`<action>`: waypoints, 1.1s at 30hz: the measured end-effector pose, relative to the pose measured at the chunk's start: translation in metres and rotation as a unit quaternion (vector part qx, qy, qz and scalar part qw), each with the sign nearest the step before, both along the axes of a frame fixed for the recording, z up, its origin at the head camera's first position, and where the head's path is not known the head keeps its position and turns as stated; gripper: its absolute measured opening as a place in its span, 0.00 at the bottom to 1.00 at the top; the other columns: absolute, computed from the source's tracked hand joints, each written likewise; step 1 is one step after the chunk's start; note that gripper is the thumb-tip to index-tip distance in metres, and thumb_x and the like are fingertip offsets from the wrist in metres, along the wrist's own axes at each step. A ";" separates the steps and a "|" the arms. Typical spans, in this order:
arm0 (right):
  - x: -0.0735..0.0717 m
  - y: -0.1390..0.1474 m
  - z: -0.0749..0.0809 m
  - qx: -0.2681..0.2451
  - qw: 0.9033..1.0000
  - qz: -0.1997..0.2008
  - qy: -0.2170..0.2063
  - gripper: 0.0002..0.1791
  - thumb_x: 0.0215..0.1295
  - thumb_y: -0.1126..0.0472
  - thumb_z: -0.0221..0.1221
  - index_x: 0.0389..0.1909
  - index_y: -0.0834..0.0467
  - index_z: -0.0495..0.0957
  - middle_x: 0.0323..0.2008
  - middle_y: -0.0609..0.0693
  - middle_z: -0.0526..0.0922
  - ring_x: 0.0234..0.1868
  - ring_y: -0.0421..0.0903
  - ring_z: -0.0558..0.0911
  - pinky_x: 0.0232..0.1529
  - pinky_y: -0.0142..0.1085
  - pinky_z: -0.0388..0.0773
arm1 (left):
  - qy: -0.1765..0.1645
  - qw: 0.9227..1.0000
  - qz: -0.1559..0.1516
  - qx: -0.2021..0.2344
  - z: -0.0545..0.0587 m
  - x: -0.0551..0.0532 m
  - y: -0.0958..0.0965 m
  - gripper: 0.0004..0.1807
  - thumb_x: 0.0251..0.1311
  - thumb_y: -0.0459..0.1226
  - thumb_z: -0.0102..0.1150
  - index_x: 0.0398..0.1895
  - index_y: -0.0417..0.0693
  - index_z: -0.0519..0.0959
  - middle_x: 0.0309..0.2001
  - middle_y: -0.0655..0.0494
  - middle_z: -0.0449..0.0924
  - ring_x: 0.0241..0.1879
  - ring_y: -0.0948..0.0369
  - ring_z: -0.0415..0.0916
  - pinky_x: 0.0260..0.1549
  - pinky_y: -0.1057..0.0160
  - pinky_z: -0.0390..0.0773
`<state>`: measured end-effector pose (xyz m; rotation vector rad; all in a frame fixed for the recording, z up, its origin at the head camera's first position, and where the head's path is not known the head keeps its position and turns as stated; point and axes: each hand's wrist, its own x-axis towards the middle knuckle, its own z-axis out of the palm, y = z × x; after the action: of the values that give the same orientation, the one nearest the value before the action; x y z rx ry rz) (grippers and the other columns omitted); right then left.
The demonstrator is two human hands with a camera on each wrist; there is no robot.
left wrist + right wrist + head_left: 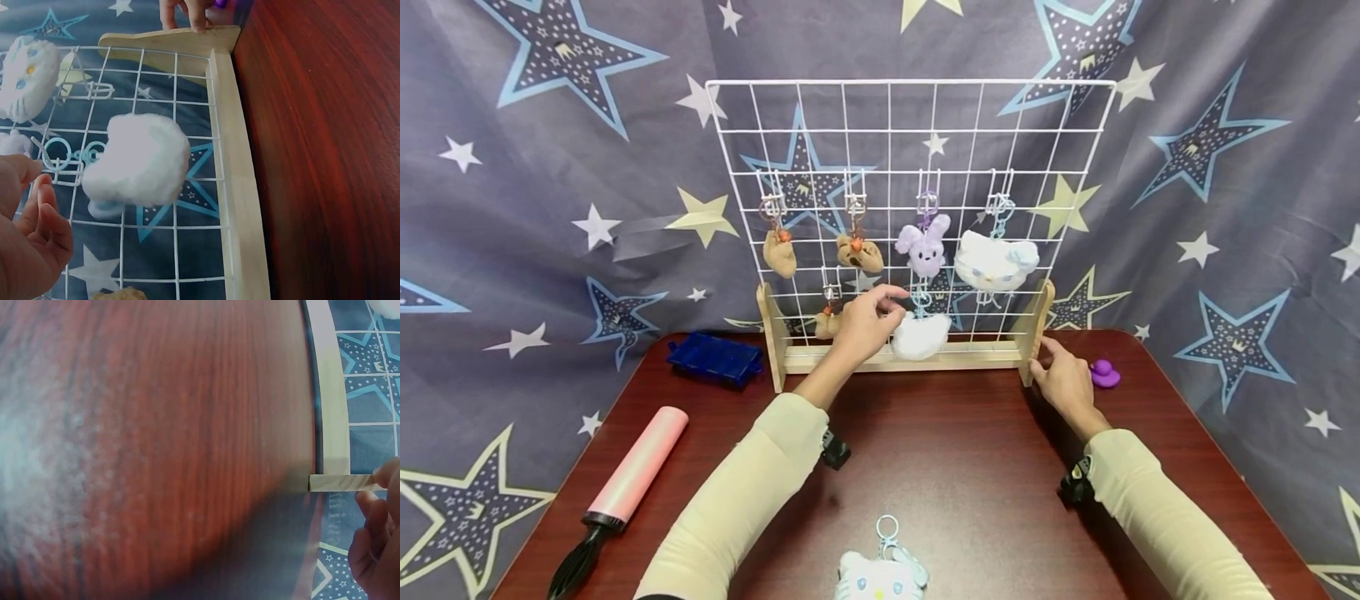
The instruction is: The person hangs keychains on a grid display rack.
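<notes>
A white wire grid rack stands upright on wooden feet. Just left of a white plush keychain on its lower row is my left hand. In the left wrist view, that hand's fingers bend loosely beside the plush's blue ring, with a gap between thumb and fingertips and nothing held. My right hand pinches the rack's right wooden foot, thumb on one side and fingers on the other. The upper row holds two brown plush keychains, a purple one and a white cat one.
Another cat plush keychain lies at the table's front. On the left are a pink hand pump and a blue plastic case. A purple rubber duck sits right of my right hand. Behind the rack hangs a star-patterned curtain.
</notes>
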<state>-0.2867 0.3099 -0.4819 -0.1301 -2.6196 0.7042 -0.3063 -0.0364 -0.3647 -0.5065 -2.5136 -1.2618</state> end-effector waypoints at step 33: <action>0.001 -0.001 0.000 0.002 1.000 0.000 0.007 0.26 0.64 0.57 0.62 0.65 0.52 0.77 0.38 0.57 0.91 0.45 0.69 0.86 0.41 0.60 0.78 | -0.055 0.995 -0.075 -0.037 -0.052 0.044 -0.055 0.14 0.61 0.33 0.66 0.50 0.48 0.85 0.37 0.51 0.89 0.34 0.59 0.82 0.36 0.65 0.78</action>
<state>-0.2855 0.3089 -0.4820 -0.1242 -2.6083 0.6968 -0.2622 -0.0912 -0.4164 -0.6720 -2.6650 -1.2848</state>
